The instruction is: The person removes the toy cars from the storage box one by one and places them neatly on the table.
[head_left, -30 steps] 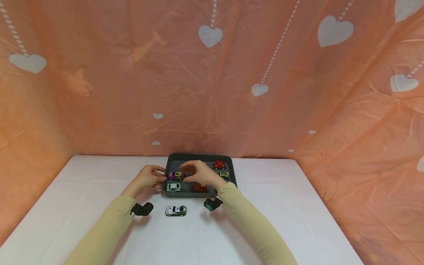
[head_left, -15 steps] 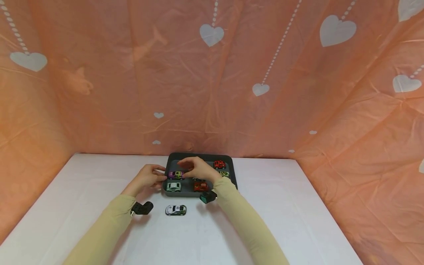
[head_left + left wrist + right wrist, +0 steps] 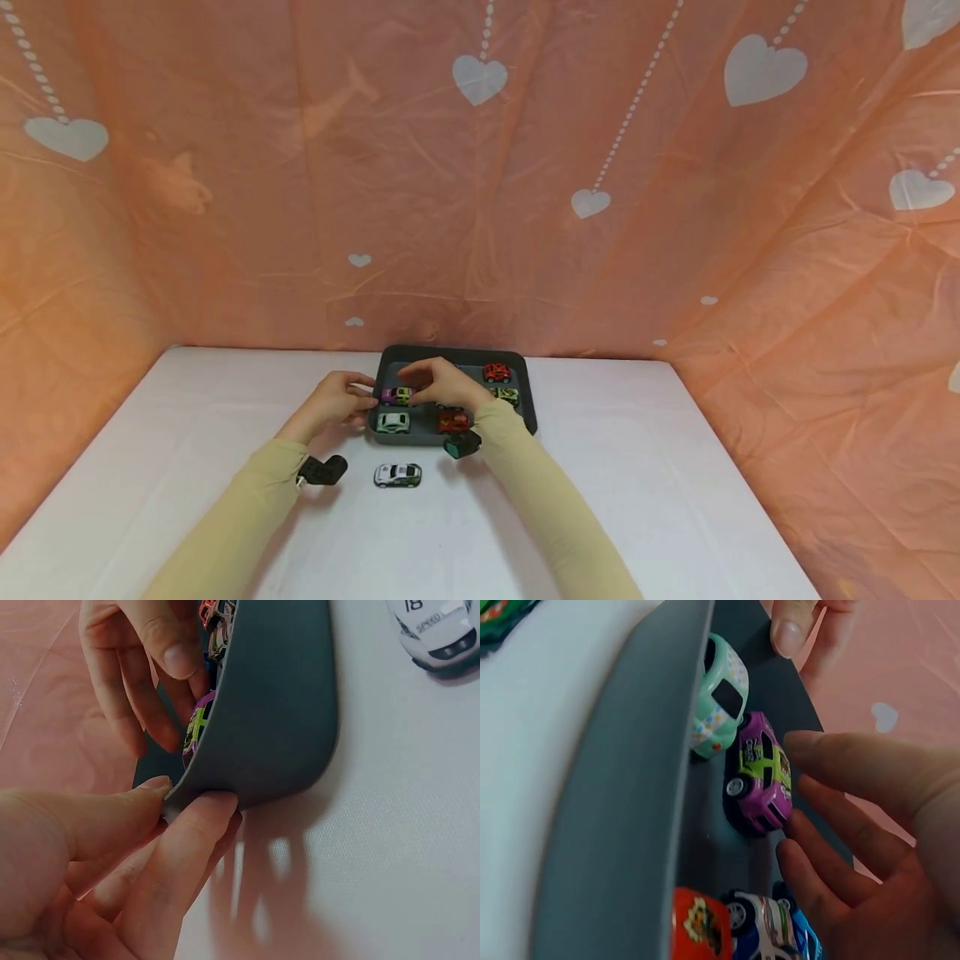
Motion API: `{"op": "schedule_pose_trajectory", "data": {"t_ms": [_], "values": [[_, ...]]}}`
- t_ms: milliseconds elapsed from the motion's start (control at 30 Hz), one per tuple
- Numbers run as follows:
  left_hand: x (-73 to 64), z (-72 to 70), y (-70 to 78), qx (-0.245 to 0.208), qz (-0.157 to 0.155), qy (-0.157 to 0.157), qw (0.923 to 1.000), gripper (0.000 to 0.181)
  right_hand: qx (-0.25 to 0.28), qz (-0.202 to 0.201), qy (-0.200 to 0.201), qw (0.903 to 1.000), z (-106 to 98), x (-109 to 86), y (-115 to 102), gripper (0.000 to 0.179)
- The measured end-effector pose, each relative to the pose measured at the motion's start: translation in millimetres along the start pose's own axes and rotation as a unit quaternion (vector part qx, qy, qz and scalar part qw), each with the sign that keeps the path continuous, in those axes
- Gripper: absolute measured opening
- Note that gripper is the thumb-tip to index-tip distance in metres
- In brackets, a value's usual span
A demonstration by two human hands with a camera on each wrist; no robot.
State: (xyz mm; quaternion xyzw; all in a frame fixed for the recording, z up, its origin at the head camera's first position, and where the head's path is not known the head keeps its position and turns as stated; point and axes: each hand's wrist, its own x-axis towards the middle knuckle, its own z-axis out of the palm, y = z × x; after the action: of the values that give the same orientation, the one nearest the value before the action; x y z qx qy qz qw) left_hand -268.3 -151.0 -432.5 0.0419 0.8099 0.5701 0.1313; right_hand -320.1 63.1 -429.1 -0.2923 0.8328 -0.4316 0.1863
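From my end: fingers of the right hand [image 3: 448, 386] are spread and bent around the purple car [image 3: 763, 776], not pinching it; can't tell if the tips touch. I've got the left hand [image 3: 334, 402] pinching the rim of the tray [image 3: 277, 712] at its left side. Purple car sits inside the tray, left part, just beyond the pale green car [image 3: 393, 423]. I judge it light, hard, a bit slick and likely to roll, so I'd take it across the body sides, thumb opposite fingers. Also in the tray: orange car [image 3: 453, 422], red car [image 3: 497, 372], others partly hidden. White car [image 3: 397, 476] on the bench [image 3: 397, 546], in front of the tray; curtain [image 3: 420, 192] behind.
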Motion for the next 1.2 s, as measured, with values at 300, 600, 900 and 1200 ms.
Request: {"op": "schedule_pose_trajectory", "data": {"t_ms": [300,600,900,1200], "values": [[-0.2,1.6,-2.1,-0.018,0.013,-0.011,0.9997,0.04,0.008,0.027,-0.005,0.9996,2.2,2.4,1.0,0.049],[2.7,-1.0,-2.8,-0.003,0.003,-0.005,1.0,0.04,-0.008,0.024,-0.01,0.9996,4.1,5.8,-2.1,0.048],[1.2,-1.0,-2.5,-0.007,0.015,-0.014,0.9998,0.039,-0.027,0.024,-0.004,0.9994,8.1,10.9,-0.4,0.047],[0.2,-1.8,-1.3,-0.012,0.018,-0.015,0.9997,0.039,-0.045,0.028,-0.001,0.9986,9.9,16.7,5.6,0.045]]}}
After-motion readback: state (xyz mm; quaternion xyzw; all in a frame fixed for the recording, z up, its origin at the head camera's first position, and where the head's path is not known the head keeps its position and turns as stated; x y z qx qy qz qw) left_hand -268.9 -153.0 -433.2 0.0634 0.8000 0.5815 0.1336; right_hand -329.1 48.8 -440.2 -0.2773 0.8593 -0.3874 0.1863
